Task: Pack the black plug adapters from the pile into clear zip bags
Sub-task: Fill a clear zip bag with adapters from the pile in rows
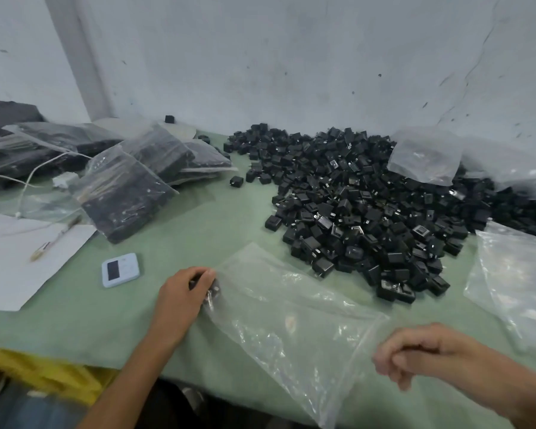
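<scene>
Adapters in left grip at bag edge; right grip curled, hold unclear.

Left hand grips black plug adapters against a clear zip bag on the green worktop; right hand curls at its edge.

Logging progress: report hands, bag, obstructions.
Left hand grips black adapters at corner of zip bag. Right hand curled at bag edge, grip unclear. Pile beside bag, nothing blocking.
</scene>
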The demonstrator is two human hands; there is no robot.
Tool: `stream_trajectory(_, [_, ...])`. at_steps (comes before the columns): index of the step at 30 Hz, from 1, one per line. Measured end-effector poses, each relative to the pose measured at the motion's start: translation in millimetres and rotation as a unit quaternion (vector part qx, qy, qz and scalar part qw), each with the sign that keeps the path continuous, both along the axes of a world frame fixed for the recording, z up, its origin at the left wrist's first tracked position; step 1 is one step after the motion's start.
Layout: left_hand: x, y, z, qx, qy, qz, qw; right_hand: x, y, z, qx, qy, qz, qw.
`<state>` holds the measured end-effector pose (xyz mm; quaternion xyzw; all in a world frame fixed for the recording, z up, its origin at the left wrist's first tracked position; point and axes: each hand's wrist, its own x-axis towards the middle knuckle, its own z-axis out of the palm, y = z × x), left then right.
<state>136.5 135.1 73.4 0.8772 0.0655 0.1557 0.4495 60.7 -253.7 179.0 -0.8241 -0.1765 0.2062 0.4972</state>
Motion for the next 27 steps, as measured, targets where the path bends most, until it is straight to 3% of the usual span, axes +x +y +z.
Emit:
stream_trajectory(3, [-0.9,-0.3,0.5,0.003,-0.001,0.004,1.0,30.3,-14.4,7.3,-0.073,-0.139,-0.132,0.979])
stream_trajectory(6, [-0.8,-0.7,0.4,-0.001,0.007,0.009,1.0,83.5,36.2,6.3,-0.137,-0.205,-0.135,0.96])
stream_trajectory(8, [-0.6,-0.9,0.8,-0.005,0.01,0.011,1.0,114.3,70.3,-4.4,-0.275,-0.252,-0.119,0.92])
stream_trajectory(11, [-0.6,-1.5,1.5,-0.002,0.009,0.013,1.0,144.0,96.7,-32.1,-0.447,-0.358,-0.049,0.818])
stream_trajectory(14, [-1.2,-1.9,2.1,-0.006,0.007,0.01,1.0,158.6,100.5,-48.7,-0.504,-0.379,-0.051,0.774])
stream_trajectory(16, [-1.8,-2.4,2.8,-0.005,0.003,0.007,1.0,160.4,96.8,-53.1,-0.486,-0.374,-0.076,0.786])
stream_trajectory(19, [-2.6,-2.4,2.9,-0.002,0.0,0.007,1.0,147.4,88.4,-39.5,-0.397,-0.341,-0.119,0.844])
stream_trajectory(22, [-2.6,-2.6,3.5,-0.002,0.0,0.007,1.0,121.5,70.1,-17.0,-0.156,-0.232,-0.235,0.931])
stream_trajectory(24, [-2.5,-2.7,3.0,0.0,-0.003,0.007,1.0,89.5,49.8,-4.7,0.039,-0.14,-0.305,0.941])
stream_trajectory(27, [-2.6,-3.0,3.3,0.0,-0.001,0.006,1.0,19.3,4.3,-4.6,0.131,-0.023,-0.268,0.954])
